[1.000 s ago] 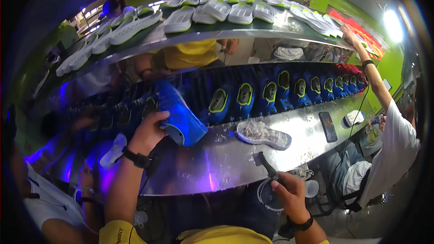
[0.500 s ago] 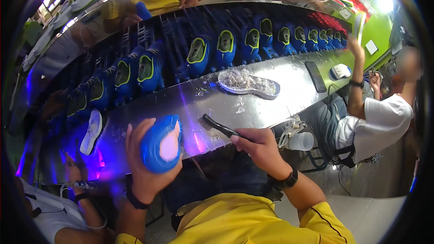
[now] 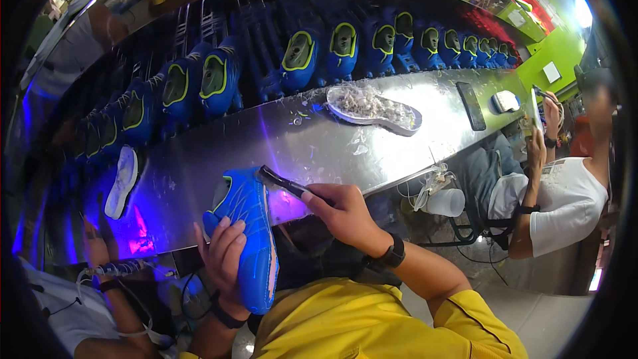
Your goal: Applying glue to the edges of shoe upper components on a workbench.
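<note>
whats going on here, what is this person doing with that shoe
A person in a yellow top sits at a long shiny metal workbench. Their left hand holds a blue sports shoe upper with a lime-edged opening, and their right hand points a slim black tool at its side; violet light glows on the bench there. A whitish sole lies further along the bench, blue shoes line the belt behind, and a person in a white shirt sits to the right.
</note>
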{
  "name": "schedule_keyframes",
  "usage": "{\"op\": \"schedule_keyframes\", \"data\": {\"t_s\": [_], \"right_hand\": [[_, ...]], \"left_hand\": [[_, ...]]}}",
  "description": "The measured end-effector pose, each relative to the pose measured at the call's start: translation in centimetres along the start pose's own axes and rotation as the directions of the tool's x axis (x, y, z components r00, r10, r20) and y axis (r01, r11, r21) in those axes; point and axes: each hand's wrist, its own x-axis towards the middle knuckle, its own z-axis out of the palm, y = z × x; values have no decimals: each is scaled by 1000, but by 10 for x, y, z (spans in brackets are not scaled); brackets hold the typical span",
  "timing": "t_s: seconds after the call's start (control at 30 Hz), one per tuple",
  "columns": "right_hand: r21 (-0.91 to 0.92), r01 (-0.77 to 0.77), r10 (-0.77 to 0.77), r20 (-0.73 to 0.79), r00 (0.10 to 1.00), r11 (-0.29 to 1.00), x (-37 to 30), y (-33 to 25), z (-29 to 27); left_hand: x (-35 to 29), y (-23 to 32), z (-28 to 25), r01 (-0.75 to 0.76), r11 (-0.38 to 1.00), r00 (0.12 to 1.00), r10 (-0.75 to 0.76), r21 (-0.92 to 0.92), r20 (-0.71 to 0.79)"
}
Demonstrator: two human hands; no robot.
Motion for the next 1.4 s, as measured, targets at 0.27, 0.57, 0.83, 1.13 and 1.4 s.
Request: {"op": "schedule_keyframes", "data": {"t_s": [0.27, 0.57, 0.83, 1.13, 1.4], "right_hand": [[368, -131, 61, 196, 979, 921, -42, -3, -4], [347, -37, -17, 153, 988, 937, -84, -19, -20], [303, 287, -314, 42, 949, 909, -102, -21, -34], [41, 450, -431, -222, 875, 892, -105, -43, -73], [-370, 607, -673, -70, 736, 703, -58, -78, -119]], "left_hand": [[-9, -3, 0, 24, 1000, 1000, -24, -8, -4], [3, 11, -1, 32, 998, 999, -34, 54, 33], [37, 39, -8, 101, 993, 992, -106, 68, 73], [103, 72, -2, 192, 975, 966, -207, 110, 154], [142, 53, -6, 178, 984, 956, -180, 29, 231]]}}
